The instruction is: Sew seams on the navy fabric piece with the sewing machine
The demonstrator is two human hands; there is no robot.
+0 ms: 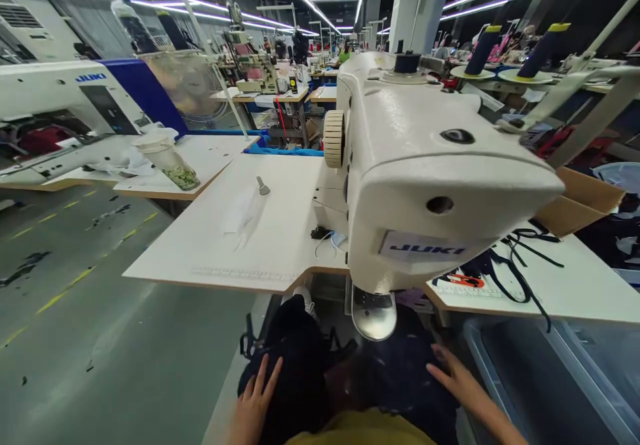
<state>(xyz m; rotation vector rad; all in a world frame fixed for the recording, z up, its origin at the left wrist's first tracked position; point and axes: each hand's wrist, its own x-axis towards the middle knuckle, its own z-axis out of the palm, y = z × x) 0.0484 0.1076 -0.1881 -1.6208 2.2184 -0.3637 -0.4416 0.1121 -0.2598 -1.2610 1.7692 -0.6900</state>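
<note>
A white sewing machine fills the middle of the view, its head end toward me. Below it, dark navy fabric lies bunched in my lap under the table edge. My left hand rests flat on the fabric's left side with fingers spread. My right hand lies on the fabric's right side, fingers stretched toward the machine's metal end plate. Neither hand grips anything.
The white table carries a white cloth piece, black straps and red-handled scissors. A cardboard box sits right, a grey bin below. A lidded cup stands on the left table. Grey floor lies left.
</note>
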